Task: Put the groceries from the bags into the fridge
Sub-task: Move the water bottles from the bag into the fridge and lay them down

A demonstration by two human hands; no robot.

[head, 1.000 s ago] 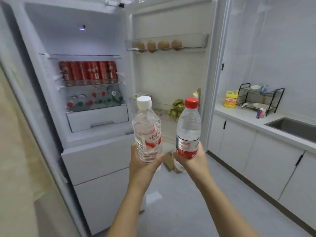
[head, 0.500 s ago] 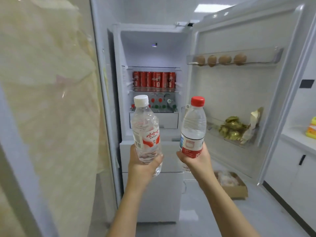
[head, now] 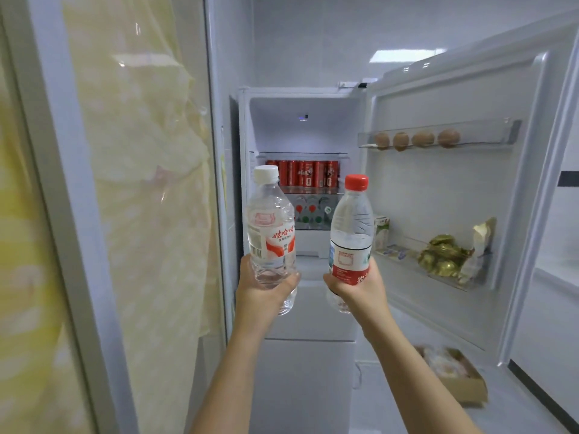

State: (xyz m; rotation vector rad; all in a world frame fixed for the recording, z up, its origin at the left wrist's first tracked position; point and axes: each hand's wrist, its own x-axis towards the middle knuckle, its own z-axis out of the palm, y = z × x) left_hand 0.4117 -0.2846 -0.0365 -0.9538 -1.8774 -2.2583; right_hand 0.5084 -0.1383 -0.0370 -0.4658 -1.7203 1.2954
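The clear plastic water bottle with a white cap (head: pixel 271 233) stands upright in the left hand (head: pixel 266 292), whose fingers curl round its lower half. Just beside it, the right hand (head: pixel 357 288) grips a clear red-capped plastic bottle (head: pixel 351 233) the same way. Beyond both hands the white fridge (head: pixel 300 130) stands open, with red cans (head: pixel 308 173) shelved above the hands and brown eggs (head: pixel 416 140) racked in the door to the upper right.

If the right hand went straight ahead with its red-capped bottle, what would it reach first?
Probably the white drawer front low in the open fridge; the right hand grips the red-capped clear plastic bottle in front of it. Depth is unclear.
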